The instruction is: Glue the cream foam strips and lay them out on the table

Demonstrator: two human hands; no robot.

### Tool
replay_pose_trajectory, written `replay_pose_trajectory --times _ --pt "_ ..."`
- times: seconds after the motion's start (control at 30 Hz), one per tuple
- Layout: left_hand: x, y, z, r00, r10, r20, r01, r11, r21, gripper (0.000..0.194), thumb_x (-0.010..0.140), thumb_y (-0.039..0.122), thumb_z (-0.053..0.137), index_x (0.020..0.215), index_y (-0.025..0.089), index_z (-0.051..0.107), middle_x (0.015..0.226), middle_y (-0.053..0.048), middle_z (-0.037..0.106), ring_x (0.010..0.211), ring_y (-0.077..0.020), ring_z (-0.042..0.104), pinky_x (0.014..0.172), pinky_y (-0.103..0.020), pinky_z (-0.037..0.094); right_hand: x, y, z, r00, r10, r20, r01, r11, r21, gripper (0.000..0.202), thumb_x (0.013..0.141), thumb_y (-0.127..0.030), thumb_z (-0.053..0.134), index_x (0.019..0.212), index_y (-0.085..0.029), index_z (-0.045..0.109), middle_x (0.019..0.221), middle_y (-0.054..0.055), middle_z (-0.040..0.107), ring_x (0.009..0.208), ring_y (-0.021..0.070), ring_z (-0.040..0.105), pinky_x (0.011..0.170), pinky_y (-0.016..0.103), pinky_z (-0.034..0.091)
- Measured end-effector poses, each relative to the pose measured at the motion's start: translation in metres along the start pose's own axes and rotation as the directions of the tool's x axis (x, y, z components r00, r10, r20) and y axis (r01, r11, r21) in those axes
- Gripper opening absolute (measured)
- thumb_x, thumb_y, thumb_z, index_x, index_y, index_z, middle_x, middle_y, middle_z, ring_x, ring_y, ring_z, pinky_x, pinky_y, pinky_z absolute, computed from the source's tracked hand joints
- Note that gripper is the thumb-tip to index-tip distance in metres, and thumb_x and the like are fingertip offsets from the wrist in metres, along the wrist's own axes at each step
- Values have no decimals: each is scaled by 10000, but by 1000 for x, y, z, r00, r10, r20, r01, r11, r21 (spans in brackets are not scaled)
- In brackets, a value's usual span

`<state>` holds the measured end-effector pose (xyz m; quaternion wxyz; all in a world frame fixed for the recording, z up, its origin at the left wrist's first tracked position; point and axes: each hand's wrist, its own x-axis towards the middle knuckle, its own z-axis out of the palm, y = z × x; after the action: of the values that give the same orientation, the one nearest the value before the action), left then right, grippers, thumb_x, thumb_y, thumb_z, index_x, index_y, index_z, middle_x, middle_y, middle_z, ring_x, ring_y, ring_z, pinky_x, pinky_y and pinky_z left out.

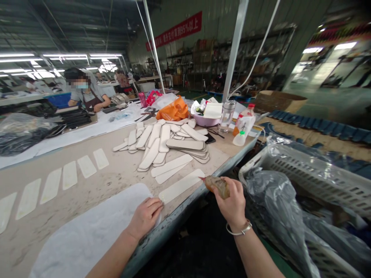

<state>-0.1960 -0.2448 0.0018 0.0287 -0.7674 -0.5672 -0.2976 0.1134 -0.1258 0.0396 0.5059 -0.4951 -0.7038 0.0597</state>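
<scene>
My right hand (232,202) is wrapped round a stained, yellowish squeeze bottle (213,185), tilted so that its red nozzle points left. The nozzle tip is at the far right end of a long white strip with rounded ends (182,187), which lies flat near the table edge. At the strip's near left end is my left hand (147,216), its fingers curled together and pressing on that end. Under and beside this hand spreads a white cloth-like sheet (95,227). Just beyond the strip lie two similar loose white strips (171,165), partly overlapping.
A heap of pale, dark-edged strips (150,141) and a neat stack (185,144) lie behind. Several white strips (69,174) form a row at left. An orange bag (173,110), glass jar (227,116) and bottles stand farther back. A white crate (327,181) is at right; a co-worker (87,92) sits opposite.
</scene>
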Motion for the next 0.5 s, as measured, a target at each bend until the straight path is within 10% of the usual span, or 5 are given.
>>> replay_pose_trajectory --times 0.3,0.5 --pt "1 0 0 1000 1 18 -1 1000 -1 188 924 204 499 928 179 685 942 -76 671 845 -157 630 760 -297 542 -13 -33 23 967 -109 231 6 914 405 364 817 -287 661 1149 -231 523 1078 76 524 1005 239 545 889 408 507" --pt "1 -1 3 1000 -27 -4 27 1000 4 174 917 211 511 923 182 683 949 -74 671 865 -164 642 782 -300 552 -10 -26 23 980 -53 192 -1 963 268 339 840 -301 634 1158 -237 536 1081 91 509 960 248 561 824 413 537"
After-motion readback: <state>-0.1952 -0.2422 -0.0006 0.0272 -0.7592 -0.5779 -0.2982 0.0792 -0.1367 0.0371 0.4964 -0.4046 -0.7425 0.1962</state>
